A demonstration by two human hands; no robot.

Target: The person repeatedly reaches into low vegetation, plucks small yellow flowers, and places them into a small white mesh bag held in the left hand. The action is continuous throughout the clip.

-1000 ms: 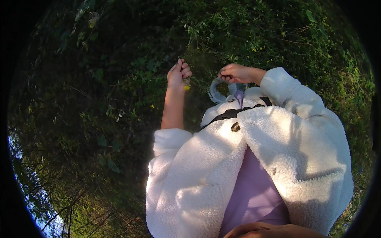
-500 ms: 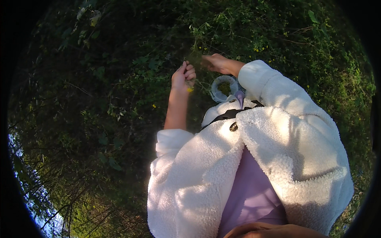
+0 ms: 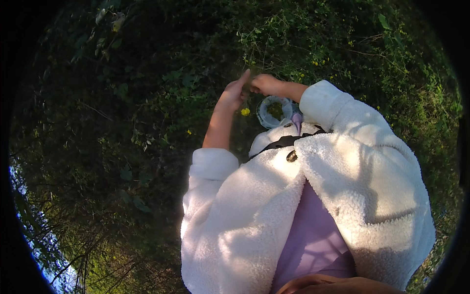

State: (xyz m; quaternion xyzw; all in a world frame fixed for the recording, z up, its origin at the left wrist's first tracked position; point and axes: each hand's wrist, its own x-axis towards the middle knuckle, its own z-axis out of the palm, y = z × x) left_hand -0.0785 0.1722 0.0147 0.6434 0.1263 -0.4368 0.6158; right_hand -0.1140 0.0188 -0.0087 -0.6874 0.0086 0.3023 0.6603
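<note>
Hovering near a translucent round container (image 3: 265,114): left hand (image 3: 233,93), right hand (image 3: 266,84)

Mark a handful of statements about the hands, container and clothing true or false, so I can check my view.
1. The left hand and right hand are close together. True.
2. The round translucent container is left of the left hand. False: it is to that hand's right, nearer the body than the right hand.
3. A yellow flower shows between the left forearm and the container. True.
4. The lavender top is worn over the white fleece jacket. False: the jacket is over the top.
5. Both jacket sleeves end short of the hands. True.
</note>
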